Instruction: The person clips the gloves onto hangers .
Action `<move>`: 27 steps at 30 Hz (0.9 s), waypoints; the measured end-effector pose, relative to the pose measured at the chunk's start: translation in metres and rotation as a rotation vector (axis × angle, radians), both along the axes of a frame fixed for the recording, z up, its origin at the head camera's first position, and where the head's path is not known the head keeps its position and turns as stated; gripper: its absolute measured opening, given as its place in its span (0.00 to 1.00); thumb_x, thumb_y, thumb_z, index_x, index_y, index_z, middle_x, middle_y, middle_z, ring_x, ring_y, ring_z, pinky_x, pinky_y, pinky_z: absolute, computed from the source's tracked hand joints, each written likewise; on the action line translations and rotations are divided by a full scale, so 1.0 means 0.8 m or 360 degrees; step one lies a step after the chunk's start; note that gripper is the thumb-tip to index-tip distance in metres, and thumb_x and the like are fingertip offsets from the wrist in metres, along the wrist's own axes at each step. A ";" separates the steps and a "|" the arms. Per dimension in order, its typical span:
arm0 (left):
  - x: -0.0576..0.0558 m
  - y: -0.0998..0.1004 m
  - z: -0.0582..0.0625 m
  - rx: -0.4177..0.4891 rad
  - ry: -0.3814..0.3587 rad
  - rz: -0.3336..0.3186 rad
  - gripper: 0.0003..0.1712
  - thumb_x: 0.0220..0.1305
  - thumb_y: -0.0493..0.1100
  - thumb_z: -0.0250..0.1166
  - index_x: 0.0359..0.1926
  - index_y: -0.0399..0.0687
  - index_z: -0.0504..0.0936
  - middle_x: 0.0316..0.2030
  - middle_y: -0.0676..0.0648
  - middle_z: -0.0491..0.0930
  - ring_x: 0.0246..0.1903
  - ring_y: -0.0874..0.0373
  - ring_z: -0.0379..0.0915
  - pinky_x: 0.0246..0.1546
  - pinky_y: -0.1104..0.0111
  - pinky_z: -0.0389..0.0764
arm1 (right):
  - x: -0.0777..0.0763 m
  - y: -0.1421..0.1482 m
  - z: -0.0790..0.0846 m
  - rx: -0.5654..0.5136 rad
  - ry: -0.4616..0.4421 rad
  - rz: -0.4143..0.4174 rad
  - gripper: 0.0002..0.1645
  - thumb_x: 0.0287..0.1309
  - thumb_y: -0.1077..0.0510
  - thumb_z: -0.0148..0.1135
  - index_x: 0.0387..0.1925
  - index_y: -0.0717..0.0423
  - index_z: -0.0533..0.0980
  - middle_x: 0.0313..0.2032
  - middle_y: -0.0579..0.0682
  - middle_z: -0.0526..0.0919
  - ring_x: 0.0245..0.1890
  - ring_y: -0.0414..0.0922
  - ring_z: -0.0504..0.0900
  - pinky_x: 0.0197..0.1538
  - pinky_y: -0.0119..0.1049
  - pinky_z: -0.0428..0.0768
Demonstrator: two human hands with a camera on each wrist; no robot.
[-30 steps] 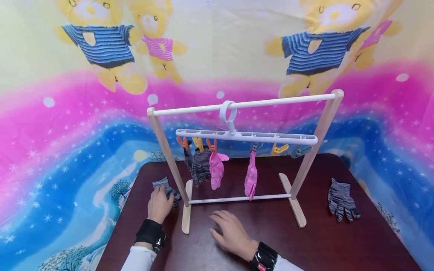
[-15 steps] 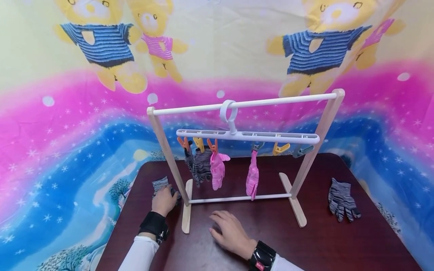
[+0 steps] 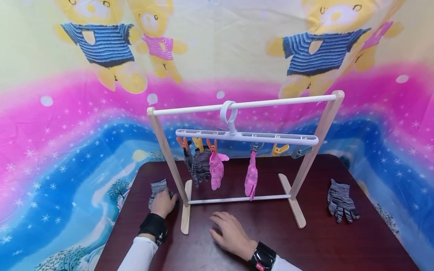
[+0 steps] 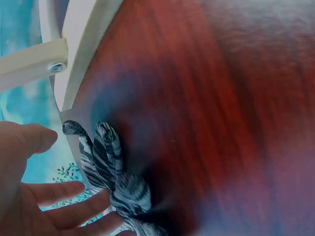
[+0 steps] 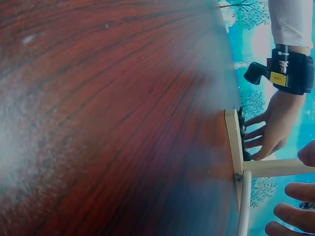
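At the left of the table, my left hand touches a grey-and-black striped glove and hides part of it. In the left wrist view, several fingers lie nearly straight against the knit glove, with the thumb held apart. My right hand rests loosely on the table in front of the rack, holding nothing. On the white clip hanger hang dark striped gloves, a pink glove and another pink glove. A second loose striped glove lies at the far right.
A wooden rack with white rods stands mid-table; its left foot is just right of my left hand. A yellow clip and a blue-grey clip hold nothing. A printed cloth hangs behind the dark table.
My left hand has shifted slightly right over the loose left glove, whose visible cuff has moved a little left. The right hand has stayed in place.
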State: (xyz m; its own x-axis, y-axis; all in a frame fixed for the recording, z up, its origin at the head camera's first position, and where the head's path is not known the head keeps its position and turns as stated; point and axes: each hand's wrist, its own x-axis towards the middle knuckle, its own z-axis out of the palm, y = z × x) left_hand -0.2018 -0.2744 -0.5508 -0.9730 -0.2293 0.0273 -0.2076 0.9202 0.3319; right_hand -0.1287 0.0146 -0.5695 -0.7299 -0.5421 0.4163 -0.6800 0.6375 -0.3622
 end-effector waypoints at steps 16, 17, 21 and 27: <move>0.015 -0.005 -0.015 -0.0138 0.0043 0.0067 0.33 0.65 0.52 0.68 0.53 0.24 0.75 0.38 0.25 0.81 0.38 0.31 0.80 0.39 0.42 0.82 | -0.001 0.006 -0.006 -0.0007 0.0044 0.0004 0.22 0.58 0.49 0.69 0.52 0.53 0.83 0.52 0.49 0.86 0.53 0.46 0.83 0.55 0.44 0.81; 0.015 -0.006 -0.017 -0.0156 0.0049 0.0066 0.33 0.64 0.52 0.69 0.53 0.25 0.76 0.39 0.25 0.81 0.40 0.31 0.80 0.39 0.42 0.82 | -0.001 0.006 -0.006 -0.0004 0.0047 0.0004 0.22 0.58 0.49 0.69 0.52 0.53 0.83 0.52 0.49 0.86 0.53 0.45 0.83 0.55 0.43 0.81; 0.019 -0.007 -0.024 -0.0226 0.0082 0.0064 0.32 0.62 0.51 0.71 0.53 0.26 0.76 0.41 0.25 0.81 0.42 0.31 0.79 0.40 0.41 0.82 | -0.002 0.007 -0.006 0.0004 0.0047 0.0011 0.22 0.58 0.48 0.69 0.52 0.53 0.83 0.52 0.49 0.86 0.53 0.45 0.83 0.55 0.43 0.81; 0.026 -0.008 -0.027 -0.0291 0.0168 0.0029 0.22 0.63 0.44 0.70 0.48 0.28 0.79 0.36 0.27 0.81 0.36 0.31 0.80 0.36 0.42 0.82 | -0.002 0.009 -0.004 0.0024 -0.0020 0.0011 0.22 0.60 0.48 0.68 0.53 0.53 0.83 0.53 0.49 0.85 0.55 0.46 0.82 0.57 0.45 0.81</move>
State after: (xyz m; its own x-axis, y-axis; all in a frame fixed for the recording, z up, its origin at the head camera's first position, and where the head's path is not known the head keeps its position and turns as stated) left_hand -0.1814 -0.2809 -0.5722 -0.9583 -0.2285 0.1717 -0.1974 0.9636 0.1803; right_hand -0.1305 0.0216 -0.5723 -0.7312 -0.5535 0.3988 -0.6800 0.6381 -0.3611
